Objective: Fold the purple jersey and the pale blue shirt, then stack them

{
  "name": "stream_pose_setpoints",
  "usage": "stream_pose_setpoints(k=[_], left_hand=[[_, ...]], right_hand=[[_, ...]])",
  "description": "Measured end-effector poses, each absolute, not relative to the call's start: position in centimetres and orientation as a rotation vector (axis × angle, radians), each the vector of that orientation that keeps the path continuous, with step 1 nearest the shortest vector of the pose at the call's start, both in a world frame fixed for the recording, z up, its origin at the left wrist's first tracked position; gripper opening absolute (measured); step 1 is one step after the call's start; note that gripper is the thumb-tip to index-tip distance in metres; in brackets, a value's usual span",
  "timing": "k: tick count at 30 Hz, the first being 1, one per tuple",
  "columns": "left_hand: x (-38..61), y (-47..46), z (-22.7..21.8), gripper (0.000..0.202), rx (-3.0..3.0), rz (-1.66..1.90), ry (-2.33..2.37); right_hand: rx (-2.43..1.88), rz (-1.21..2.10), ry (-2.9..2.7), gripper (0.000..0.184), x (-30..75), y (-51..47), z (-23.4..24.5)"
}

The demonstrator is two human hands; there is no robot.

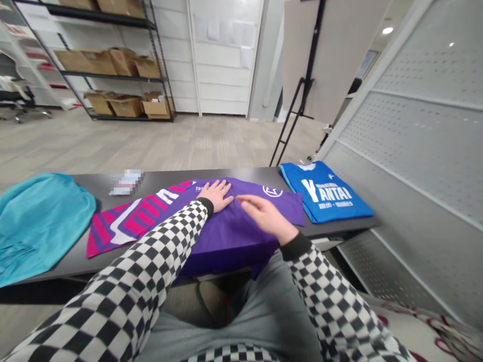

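A purple shirt (222, 236) with a pink and white patterned end lies spread sideways on the dark table (260, 174), its lower part hanging over the front edge. My left hand (216, 195) rests flat on the cloth near its middle, fingers spread. Just to its right, my right hand (266, 213) is over the same shirt, with its fingers extended and held together. Whether the right fingertips touch the cloth is hard to see. A folded blue shirt (326, 193) with white lettering sits at the table's right end.
Teal fabric (41, 221) lies in a heap at the table's left end. A blurred-out small item (127, 182) is near the back edge. Beyond stand a shelf (113, 75) with cardboard boxes and a black easel stand (302, 95). A perforated partition (415, 151) borders the right side.
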State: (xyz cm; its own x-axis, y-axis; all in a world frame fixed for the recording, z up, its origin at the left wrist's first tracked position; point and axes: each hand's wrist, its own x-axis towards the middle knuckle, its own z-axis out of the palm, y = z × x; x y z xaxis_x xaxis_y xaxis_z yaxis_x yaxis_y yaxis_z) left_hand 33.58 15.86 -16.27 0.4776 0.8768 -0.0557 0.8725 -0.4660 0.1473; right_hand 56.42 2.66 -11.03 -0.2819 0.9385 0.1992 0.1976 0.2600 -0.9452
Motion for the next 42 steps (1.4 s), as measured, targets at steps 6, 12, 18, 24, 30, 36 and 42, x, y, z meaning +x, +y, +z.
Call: stream_pose_setpoints(k=[6, 12, 18, 24, 30, 36, 42], left_hand=[[33.6, 16.2, -16.3, 0.085, 2.593, -0.017, 1.545], [33.6, 16.4, -16.6, 0.088, 2.588, -0.003, 1.555], [33.6, 16.5, -16.6, 0.090, 2.586, 0.009, 1.547], [33.6, 16.2, -16.3, 0.089, 2.588, 0.011, 1.547], [33.6, 16.5, -16.3, 0.090, 2.587, -0.025, 1.555], [33.5, 16.5, -16.6, 0.092, 2.599, 0.001, 1.534], [33.7, 17.2, -16.2, 0.090, 2.550, -0.054, 1.544]], right_hand=[[-0.807, 1.712, -0.894, 0.050, 54.6, 5.6, -11.0], [-0.959, 1.820, -0.630, 0.026, 54.5, 0.9, -14.7], [-0.956, 1.470, -0.273, 0.035, 60.3, -0.2, -14.5], [-0.832, 1.346, -0.286, 0.040, 61.6, 0.9, -12.0], [-0.645, 1.368, -0.324, 0.055, 61.0, 6.4, -10.7], [-0.858, 1.344, -0.178, 0.063, 62.8, 9.6, -14.8], [-0.779, 1.312, -0.184, 0.072, 64.5, 9.6, -16.0]])
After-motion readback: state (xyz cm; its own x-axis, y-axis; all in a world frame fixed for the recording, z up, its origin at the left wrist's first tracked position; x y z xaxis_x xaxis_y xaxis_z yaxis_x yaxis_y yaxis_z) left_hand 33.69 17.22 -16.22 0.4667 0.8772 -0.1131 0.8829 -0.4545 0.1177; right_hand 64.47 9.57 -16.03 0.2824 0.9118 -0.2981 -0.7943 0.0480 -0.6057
